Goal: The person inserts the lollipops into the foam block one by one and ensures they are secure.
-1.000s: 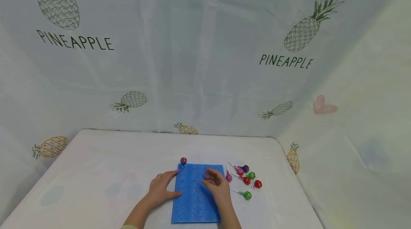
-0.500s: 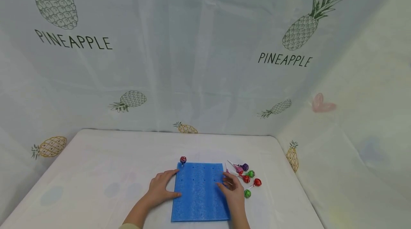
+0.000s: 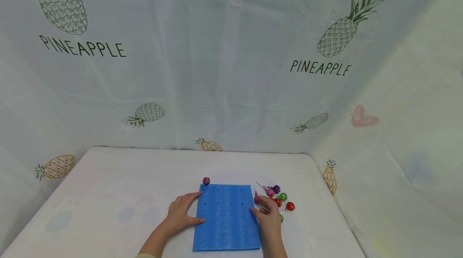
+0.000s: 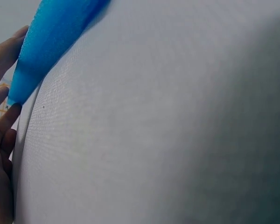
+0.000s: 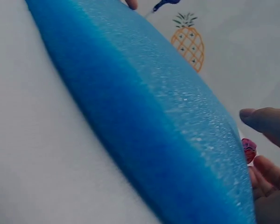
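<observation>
A blue foam board [image 3: 226, 226] with rows of small holes lies on the table. One red lollipop [image 3: 206, 181] stands upright in its far left corner. My left hand [image 3: 181, 211] rests along the board's left edge, thumb spread from the fingers; the left wrist view shows fingertips touching the foam [image 4: 46, 46]. Beyond the board's right edge, my right hand [image 3: 269, 220] reaches among lollipops, its fingers close to a pink lollipop [image 3: 257, 199]. In the right wrist view, thumb and fingers stand apart, with a pink-red lollipop head [image 5: 248, 150] between them.
Several more lollipops lie right of the board: a purple one [image 3: 276, 189], a green one [image 3: 283, 196] and a red one [image 3: 290, 206] among them. Another green one is mostly hidden by the right hand. A pineapple-print cloth [image 3: 202, 69] hangs behind the table [image 3: 119, 185].
My right hand has moved right, from above the board to the lollipops beside it. My left hand stays at the board's left edge.
</observation>
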Demonstrator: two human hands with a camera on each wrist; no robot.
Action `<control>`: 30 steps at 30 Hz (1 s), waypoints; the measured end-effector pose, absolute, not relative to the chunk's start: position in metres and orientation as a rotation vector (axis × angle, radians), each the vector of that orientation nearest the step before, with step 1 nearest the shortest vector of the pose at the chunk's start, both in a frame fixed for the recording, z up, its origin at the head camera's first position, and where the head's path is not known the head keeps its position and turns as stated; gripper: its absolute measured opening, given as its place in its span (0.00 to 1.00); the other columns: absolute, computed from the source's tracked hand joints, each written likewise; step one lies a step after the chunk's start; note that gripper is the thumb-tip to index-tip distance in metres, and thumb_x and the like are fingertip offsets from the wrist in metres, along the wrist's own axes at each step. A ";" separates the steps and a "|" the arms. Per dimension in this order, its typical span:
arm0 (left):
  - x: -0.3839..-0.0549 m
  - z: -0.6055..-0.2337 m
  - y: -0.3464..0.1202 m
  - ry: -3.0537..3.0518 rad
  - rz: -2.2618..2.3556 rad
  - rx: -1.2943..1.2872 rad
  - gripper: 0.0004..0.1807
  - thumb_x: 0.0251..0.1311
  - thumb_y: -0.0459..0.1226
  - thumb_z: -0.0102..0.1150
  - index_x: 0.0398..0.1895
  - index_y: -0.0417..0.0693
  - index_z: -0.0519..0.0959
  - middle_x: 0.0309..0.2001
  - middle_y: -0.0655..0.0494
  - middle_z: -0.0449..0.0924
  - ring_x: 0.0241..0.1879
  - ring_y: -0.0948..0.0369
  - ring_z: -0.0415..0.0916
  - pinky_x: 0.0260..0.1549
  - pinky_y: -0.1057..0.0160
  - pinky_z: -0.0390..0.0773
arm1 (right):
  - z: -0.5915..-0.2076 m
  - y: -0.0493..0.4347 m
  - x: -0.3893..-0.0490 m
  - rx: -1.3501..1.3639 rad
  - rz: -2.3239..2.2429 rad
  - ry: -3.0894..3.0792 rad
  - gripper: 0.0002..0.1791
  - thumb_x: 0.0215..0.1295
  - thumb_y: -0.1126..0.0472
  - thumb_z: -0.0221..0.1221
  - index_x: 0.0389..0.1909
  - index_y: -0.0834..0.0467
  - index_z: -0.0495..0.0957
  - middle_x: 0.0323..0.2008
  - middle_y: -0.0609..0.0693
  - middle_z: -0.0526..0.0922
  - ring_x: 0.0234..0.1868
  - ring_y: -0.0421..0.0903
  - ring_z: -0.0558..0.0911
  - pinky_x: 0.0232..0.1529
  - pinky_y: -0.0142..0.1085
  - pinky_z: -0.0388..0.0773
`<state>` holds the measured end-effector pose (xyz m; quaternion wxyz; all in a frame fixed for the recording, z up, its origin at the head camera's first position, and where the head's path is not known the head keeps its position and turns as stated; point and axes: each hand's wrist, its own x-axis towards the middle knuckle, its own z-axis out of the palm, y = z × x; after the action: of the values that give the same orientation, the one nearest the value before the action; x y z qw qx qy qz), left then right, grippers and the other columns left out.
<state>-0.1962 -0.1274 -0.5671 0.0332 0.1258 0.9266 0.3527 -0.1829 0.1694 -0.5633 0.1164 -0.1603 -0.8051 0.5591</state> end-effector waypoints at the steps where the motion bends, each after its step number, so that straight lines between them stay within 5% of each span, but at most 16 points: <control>1: -0.196 -0.567 -0.127 2.853 1.083 0.385 0.50 0.40 0.59 0.74 0.69 0.52 0.68 0.66 0.47 0.68 0.63 0.42 0.60 0.58 0.34 0.57 | -0.563 0.170 -0.184 -0.443 1.635 -2.375 0.25 0.51 0.69 0.71 0.52 0.62 0.80 0.55 0.60 0.75 0.55 0.59 0.76 0.52 0.49 0.76; 9: -0.197 -0.570 -0.127 2.863 1.075 0.380 0.50 0.40 0.60 0.74 0.68 0.51 0.69 0.66 0.46 0.68 0.63 0.42 0.60 0.57 0.33 0.57 | -0.561 0.179 -0.188 -0.254 1.589 -2.530 0.24 0.51 0.68 0.71 0.52 0.61 0.82 0.51 0.57 0.78 0.53 0.56 0.78 0.42 0.36 0.77; 30: -0.196 -0.569 -0.126 2.875 1.063 0.375 0.50 0.41 0.61 0.73 0.69 0.52 0.68 0.66 0.47 0.68 0.64 0.42 0.60 0.58 0.34 0.56 | -0.567 0.184 -0.186 -0.219 1.630 -2.487 0.15 0.50 0.68 0.72 0.42 0.61 0.85 0.45 0.53 0.79 0.40 0.46 0.77 0.37 0.29 0.75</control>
<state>-0.1958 -0.1256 -0.5694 0.0269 0.1213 0.9306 0.3442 -0.1863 0.1835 -0.5675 0.0799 -0.0731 -0.8315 0.5449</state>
